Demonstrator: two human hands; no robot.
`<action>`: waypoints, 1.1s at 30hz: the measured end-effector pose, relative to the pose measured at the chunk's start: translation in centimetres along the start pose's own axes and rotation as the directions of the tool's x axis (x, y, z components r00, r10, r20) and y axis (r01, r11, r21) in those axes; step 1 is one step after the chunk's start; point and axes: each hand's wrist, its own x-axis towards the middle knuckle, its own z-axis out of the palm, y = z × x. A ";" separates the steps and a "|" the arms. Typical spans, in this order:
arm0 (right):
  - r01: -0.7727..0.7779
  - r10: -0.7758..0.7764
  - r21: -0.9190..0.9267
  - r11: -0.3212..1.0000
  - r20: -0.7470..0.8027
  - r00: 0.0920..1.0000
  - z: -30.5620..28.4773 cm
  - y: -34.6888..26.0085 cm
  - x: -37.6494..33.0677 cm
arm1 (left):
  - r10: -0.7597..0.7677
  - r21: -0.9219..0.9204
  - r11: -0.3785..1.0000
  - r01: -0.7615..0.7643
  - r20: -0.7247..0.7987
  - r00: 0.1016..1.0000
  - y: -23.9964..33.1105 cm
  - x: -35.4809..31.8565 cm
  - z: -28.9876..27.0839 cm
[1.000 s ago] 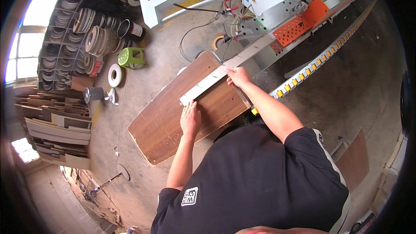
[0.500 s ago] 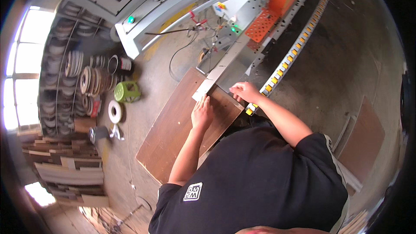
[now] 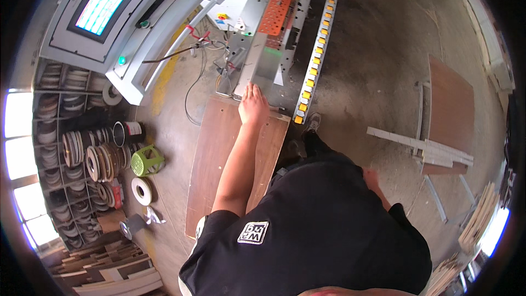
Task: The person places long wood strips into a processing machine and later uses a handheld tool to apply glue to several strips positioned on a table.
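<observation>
My left hand [image 3: 253, 106] reaches forward with its fingers stretched out. Its fingertips rest at the near end of the machine's long metal rail [image 3: 251, 64]. Under that forearm lies a brown wooden top [image 3: 216, 142], scuffed along its edges. My right hand [image 3: 371, 178] hangs low at my right side, partly behind my dark shirt; its fingers are blurred, so I cannot make out whether it holds anything. Beyond the rail's end stands an orange perforated guard [image 3: 275, 15]. A track with yellow rollers [image 3: 313, 71] runs along its right side.
A control panel with a lit screen [image 3: 104, 3] stands at the far left. Below it are a green stool [image 3: 148, 160], a white tape roll [image 3: 142, 191] and shelved edging rolls [image 3: 93, 161]. To the right, a brown panel [image 3: 452, 104] leans near pale strips [image 3: 408, 138].
My right hand has left the wooden top and dropped back to my right side. The left hand stays at the rail's end. My view has swung to the right.
</observation>
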 end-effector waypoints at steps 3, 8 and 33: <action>-0.064 0.137 -0.308 0.949 0.223 0.965 8.1 17.4 -7.1 | -0.016 -0.072 0.997 0.020 0.053 0.998 -1.0 2.7 3.6; -0.430 0.365 0.045 0.902 0.453 0.813 8.3 10.4 -18.3 | 0.026 0.180 0.983 -0.045 0.106 0.994 2.0 7.7 1.9; -0.676 0.527 0.543 0.499 0.429 0.734 5.3 26.0 -22.6 | 0.585 -0.435 0.805 -0.403 0.696 0.417 39.6 -18.7 25.3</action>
